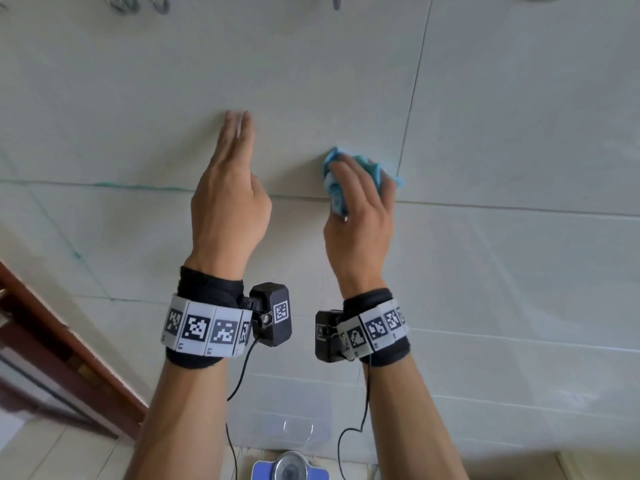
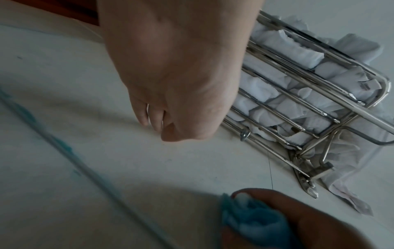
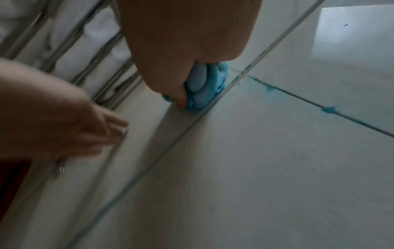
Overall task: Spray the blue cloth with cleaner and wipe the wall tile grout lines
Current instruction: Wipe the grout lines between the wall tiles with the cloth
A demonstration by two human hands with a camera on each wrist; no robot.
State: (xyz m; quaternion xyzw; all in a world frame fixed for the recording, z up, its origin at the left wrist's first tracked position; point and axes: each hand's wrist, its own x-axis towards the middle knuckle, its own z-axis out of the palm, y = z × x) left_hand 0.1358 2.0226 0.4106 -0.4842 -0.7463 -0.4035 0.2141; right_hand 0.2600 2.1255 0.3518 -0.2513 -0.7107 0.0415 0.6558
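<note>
My right hand (image 1: 360, 188) grips a bunched light blue cloth (image 1: 334, 188) and presses it on the pale wall tile, right at the horizontal grout line (image 1: 138, 187). The right wrist view shows the cloth (image 3: 202, 87) wedged under my fingers beside where two grout lines (image 3: 298, 99) cross, with blue-green smears along them. My left hand (image 1: 239, 133) lies flat against the wall to the left, fingers straight and together; it holds nothing. In the left wrist view the left hand (image 2: 157, 124) touches the tile, and the cloth (image 2: 251, 217) shows at the bottom. No spray bottle is in view.
A chrome towel rack (image 2: 309, 107) stacked with white towels is fixed to the wall above my hands. A dark red-brown door frame (image 1: 52, 344) runs along the lower left. Below, a blue bathroom scale (image 1: 289, 471) lies on the floor.
</note>
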